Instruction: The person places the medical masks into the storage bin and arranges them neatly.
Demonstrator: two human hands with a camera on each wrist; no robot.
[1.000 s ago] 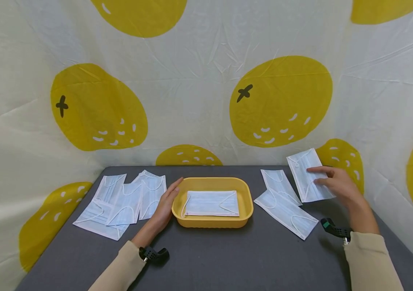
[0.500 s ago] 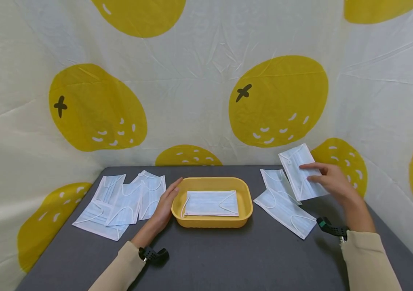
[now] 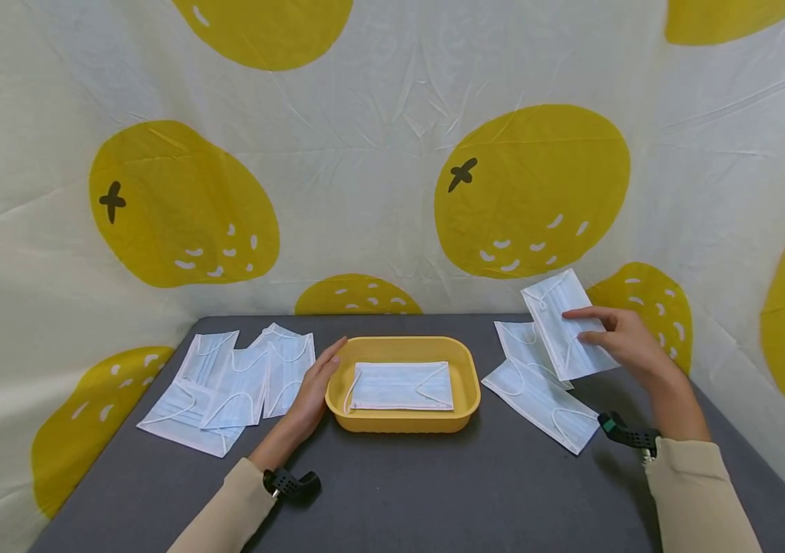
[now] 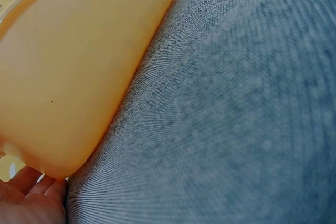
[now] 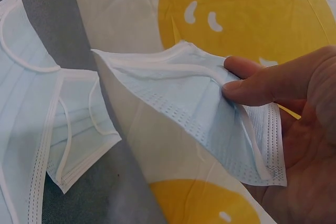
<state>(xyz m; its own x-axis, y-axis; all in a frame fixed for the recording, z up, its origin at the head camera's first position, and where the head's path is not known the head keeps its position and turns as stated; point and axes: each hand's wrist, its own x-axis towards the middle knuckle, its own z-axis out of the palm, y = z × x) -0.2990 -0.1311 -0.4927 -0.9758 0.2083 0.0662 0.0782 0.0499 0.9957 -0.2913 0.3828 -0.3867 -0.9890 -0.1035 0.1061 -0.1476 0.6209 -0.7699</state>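
Observation:
My right hand (image 3: 630, 346) pinches a light-blue face mask (image 3: 561, 326) by its side, thumb on one face and fingers on the other. The right wrist view shows this mask (image 5: 194, 98) bent and lifted off the table. Below it, two more face masks (image 3: 541, 403) lie overlapping on the table. My left hand (image 3: 313, 388) rests with extended fingers along the left end of a yellow plastic basket (image 3: 402, 421). One face mask (image 3: 402, 386) lies flat inside the basket. In the left wrist view, fingers (image 4: 34, 195) touch the basket's outer wall (image 4: 79, 77).
Several face masks (image 3: 230, 384) lie overlapping at the left of the dark grey table (image 3: 434, 491). A white cloth (image 3: 365, 192) printed with yellow fruit hangs right behind the table and along both sides.
My right hand has carried the pinched mask a little to the left and slightly up, over the back edge of the two masks. The left hand and basket have stayed put.

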